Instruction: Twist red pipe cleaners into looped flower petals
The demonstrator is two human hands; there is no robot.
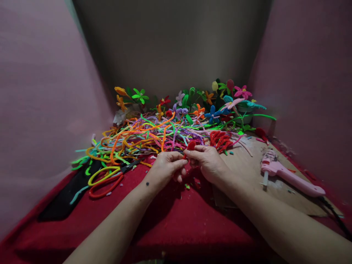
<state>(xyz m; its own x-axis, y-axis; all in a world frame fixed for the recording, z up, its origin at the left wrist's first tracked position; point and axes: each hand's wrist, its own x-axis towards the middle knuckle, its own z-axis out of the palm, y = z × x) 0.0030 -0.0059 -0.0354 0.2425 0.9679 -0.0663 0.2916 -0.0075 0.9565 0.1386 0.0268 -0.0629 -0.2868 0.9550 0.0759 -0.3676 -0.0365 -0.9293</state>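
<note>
My left hand [168, 165] and my right hand [208, 160] meet at the middle of the red cloth [176, 220], fingers pinched together on a red pipe cleaner piece [190, 145] bent into a small loop between them. Just beyond the hands lies a big tangle of coloured pipe cleaners [143, 137]. A bundle of red bent pieces [220, 140] sits right of the fingertips.
Finished pipe-cleaner flowers [209, 101] stand along the back wall. A pink glue gun [288, 176] lies on a cardboard sheet [253, 161] at the right, its cord trailing off right. Yellow and red loops [106, 179] and black scissors [129, 167] lie left. Pink walls close both sides.
</note>
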